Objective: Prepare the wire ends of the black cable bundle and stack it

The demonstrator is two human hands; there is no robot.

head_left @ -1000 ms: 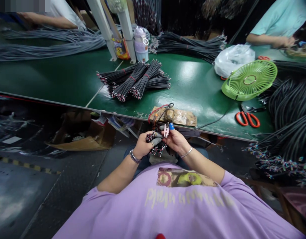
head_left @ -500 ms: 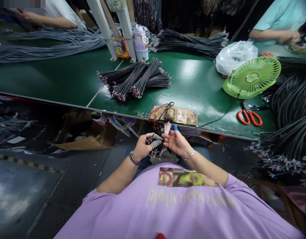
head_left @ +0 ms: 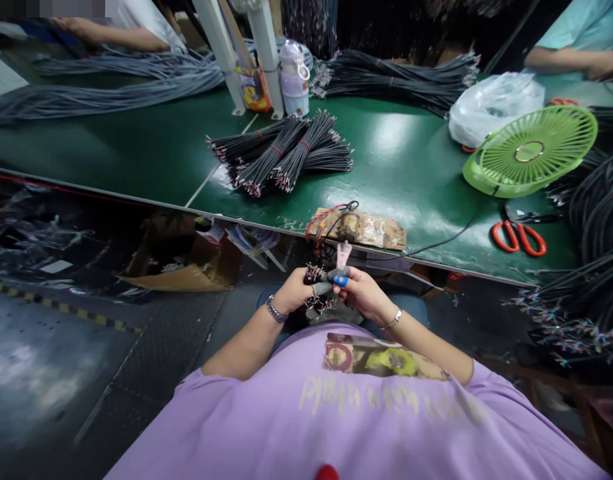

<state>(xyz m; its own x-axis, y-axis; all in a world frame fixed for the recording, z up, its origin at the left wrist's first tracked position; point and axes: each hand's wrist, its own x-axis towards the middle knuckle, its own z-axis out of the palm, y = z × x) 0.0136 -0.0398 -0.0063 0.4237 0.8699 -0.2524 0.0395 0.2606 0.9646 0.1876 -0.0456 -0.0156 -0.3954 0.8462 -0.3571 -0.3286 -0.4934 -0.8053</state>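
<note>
My left hand (head_left: 297,291) is wrapped around a bundle of short black cables (head_left: 314,273), whose red, white and black wire ends stick out past the fingers. Grey coverings show on that hand's thumb and a fingertip. My right hand (head_left: 365,292), with blue tape around its thumb, is pinched closed against the left fingertips; what lies in the pinch is hidden. A pale pink piece (head_left: 343,255) rises just beyond the right fingers; I cannot tell what it is. Just past the hands, a tape-covered wooden block (head_left: 374,231) with red and black wires lies at the table edge.
Tied black cable bundles (head_left: 286,157) lie on the green table (head_left: 411,167). To the right are a green fan (head_left: 531,152), red-handled scissors (head_left: 519,239), a plastic bag (head_left: 496,107) and a large cable heap (head_left: 601,227). A bottle (head_left: 295,80) stands behind. Two people work across the table.
My right thumb has come down from a raised position and closed onto the fingers, beside the left fingertips. My left hand keeps its hold on the cables. The whole view has shifted slightly.
</note>
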